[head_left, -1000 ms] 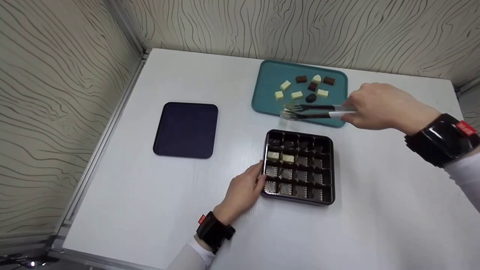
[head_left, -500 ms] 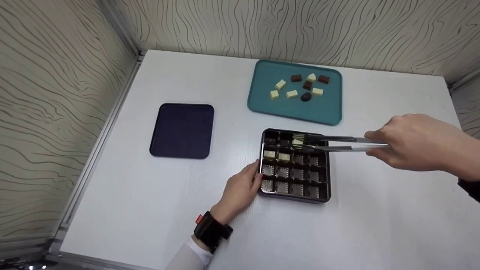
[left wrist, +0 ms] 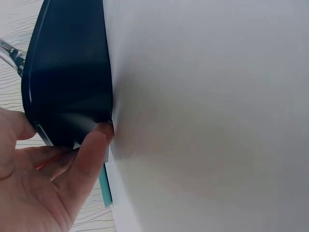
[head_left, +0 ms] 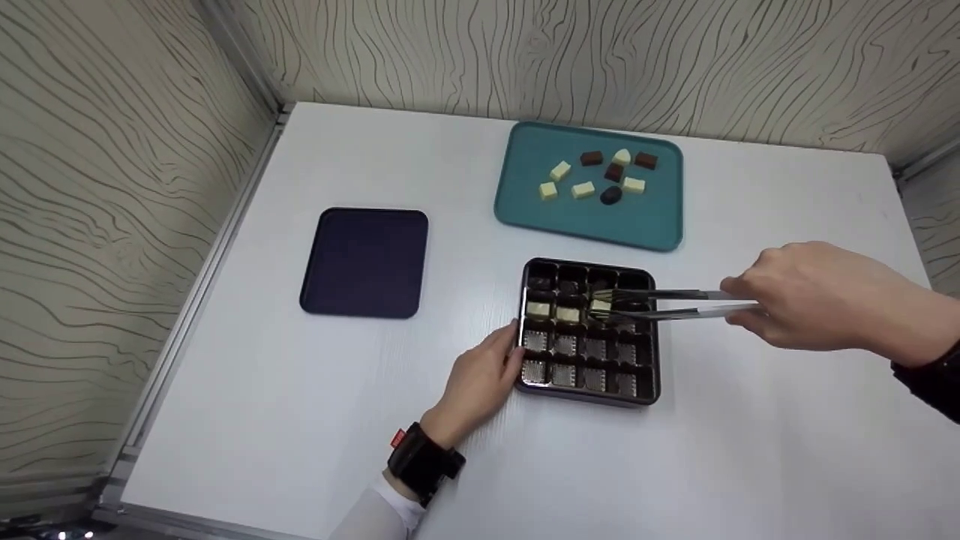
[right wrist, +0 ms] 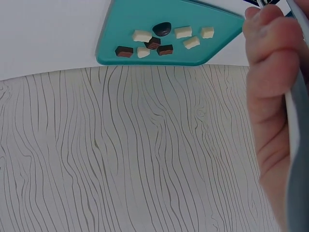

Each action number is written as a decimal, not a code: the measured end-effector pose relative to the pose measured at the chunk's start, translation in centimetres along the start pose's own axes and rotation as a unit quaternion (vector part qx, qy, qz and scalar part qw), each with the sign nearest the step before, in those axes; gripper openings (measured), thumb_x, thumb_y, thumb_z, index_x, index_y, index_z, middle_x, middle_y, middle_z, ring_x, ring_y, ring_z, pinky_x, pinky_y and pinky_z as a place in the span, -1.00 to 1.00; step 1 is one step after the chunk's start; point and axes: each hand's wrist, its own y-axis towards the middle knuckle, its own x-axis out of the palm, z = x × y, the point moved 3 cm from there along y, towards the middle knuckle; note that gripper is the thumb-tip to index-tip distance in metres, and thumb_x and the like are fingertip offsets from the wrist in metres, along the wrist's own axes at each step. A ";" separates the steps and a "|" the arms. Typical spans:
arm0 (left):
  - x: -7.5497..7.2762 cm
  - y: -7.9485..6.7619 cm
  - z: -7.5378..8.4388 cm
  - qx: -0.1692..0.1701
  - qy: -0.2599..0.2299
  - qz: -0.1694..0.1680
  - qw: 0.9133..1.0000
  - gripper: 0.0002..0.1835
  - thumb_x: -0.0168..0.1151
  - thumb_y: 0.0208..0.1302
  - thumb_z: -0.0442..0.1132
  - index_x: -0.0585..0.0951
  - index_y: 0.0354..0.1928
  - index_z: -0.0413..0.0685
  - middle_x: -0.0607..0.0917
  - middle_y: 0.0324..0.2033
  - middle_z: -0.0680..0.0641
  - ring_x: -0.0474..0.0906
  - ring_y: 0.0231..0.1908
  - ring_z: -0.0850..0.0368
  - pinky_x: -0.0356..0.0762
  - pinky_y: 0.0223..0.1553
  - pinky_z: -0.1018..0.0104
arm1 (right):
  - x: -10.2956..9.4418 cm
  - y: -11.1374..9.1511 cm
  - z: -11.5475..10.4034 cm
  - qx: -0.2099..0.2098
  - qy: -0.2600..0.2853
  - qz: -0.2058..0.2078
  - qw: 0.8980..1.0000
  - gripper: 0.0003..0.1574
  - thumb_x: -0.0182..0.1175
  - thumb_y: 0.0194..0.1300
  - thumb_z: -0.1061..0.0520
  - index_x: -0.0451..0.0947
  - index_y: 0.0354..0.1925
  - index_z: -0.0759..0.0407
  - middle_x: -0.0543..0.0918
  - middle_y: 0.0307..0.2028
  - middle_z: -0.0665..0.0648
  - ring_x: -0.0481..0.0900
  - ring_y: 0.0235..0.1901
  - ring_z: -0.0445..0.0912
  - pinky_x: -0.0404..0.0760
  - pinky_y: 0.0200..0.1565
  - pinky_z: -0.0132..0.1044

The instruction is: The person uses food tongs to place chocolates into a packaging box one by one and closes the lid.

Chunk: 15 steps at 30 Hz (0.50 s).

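My right hand (head_left: 817, 296) grips a pair of tongs (head_left: 697, 301) with metal tips and light handles. Between the tips is a white chocolate (head_left: 600, 306), in or just over the third compartment of the second row of a dark box (head_left: 589, 394). Two white chocolates (head_left: 568, 314) lie in the compartments to its left, and dark chocolates (head_left: 540, 284) sit in the back row. My left hand (head_left: 480, 379) rests against the box's left wall, fingers touching it; the left wrist view shows the fingertips (left wrist: 99, 133) on that wall.
Behind the box lies a teal tray (head_left: 525, 210) with several white, brown and dark chocolates (head_left: 583, 190). A dark blue square lid or tray (head_left: 365, 262) lies to the left. Patterned panels (head_left: 465, 60) border the table's back and left sides.
My right hand has brought the tongs and white chocolate from the teal tray's front edge to the box, then slightly nearer, from its back row to its second row. My left hand stays against the box.
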 end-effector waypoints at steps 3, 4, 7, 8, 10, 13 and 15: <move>0.0 0.0 0.0 0.005 0.003 0.006 1.000 -0.48 -0.01 0.65 -0.11 0.42 0.51 -0.16 0.65 0.35 -0.20 0.68 0.28 -0.12 0.66 0.34 0.03 | 0.0 0.3 -0.1 -0.009 -0.007 0.003 1.000 -0.69 0.50 0.18 0.08 0.53 -0.53 -0.06 0.41 -0.69 -0.17 0.25 -0.62 -0.25 0.31 -0.58 -0.34; 0.0 0.0 0.0 0.006 0.003 0.007 1.000 -0.48 0.00 0.65 -0.11 0.42 0.52 -0.16 0.65 0.35 -0.19 0.68 0.27 -0.12 0.66 0.33 0.03 | 0.0 0.5 -0.1 -0.011 -0.008 0.004 1.000 -0.69 0.50 0.17 0.08 0.54 -0.53 -0.05 0.42 -0.69 -0.17 0.26 -0.62 -0.25 0.31 -0.59 -0.34; 0.1 0.0 0.0 0.005 0.002 0.005 1.000 -0.47 0.00 0.65 -0.11 0.41 0.52 -0.15 0.65 0.35 -0.19 0.70 0.25 -0.12 0.67 0.33 0.04 | 0.0 0.8 -0.2 -0.018 -0.014 0.002 1.000 -0.70 0.49 0.18 0.08 0.54 -0.52 -0.03 0.43 -0.68 -0.16 0.28 -0.62 -0.25 0.33 -0.58 -0.33; 0.0 0.0 0.0 0.003 0.001 0.004 1.000 -0.47 0.00 0.65 -0.10 0.41 0.52 -0.15 0.65 0.36 -0.19 0.70 0.25 -0.12 0.67 0.33 0.04 | 0.0 0.9 -0.2 -0.020 -0.015 0.000 1.000 -0.70 0.49 0.18 0.09 0.54 -0.52 -0.03 0.43 -0.68 -0.16 0.28 -0.62 -0.25 0.34 -0.58 -0.33; 0.0 0.0 -0.1 -0.001 -0.002 0.001 1.000 -0.46 -0.01 0.65 -0.09 0.40 0.53 -0.15 0.64 0.37 -0.18 0.69 0.26 -0.12 0.66 0.35 0.04 | 0.1 1.0 -0.2 -0.021 -0.013 -0.002 1.000 -0.69 0.49 0.19 0.09 0.53 -0.54 -0.02 0.41 -0.69 -0.16 0.27 -0.63 -0.25 0.33 -0.58 -0.34; 0.0 0.0 0.0 -0.007 -0.007 -0.004 1.000 -0.45 -0.02 0.66 -0.08 0.38 0.54 -0.13 0.62 0.39 -0.17 0.68 0.28 -0.12 0.63 0.38 0.04 | 0.2 1.2 -0.2 -0.021 -0.013 -0.008 1.000 -0.69 0.48 0.19 0.09 0.53 -0.54 -0.02 0.41 -0.69 -0.15 0.27 -0.63 -0.25 0.36 -0.58 -0.33; -0.1 0.0 0.0 -0.007 -0.006 -0.004 1.000 -0.45 -0.02 0.66 -0.08 0.38 0.54 -0.13 0.62 0.39 -0.17 0.67 0.29 -0.12 0.62 0.39 0.04 | 0.2 1.4 -0.1 -0.023 -0.015 -0.012 1.000 -0.71 0.48 0.19 0.09 0.55 -0.53 0.00 0.43 -0.69 -0.14 0.29 -0.64 -0.25 0.39 -0.58 -0.31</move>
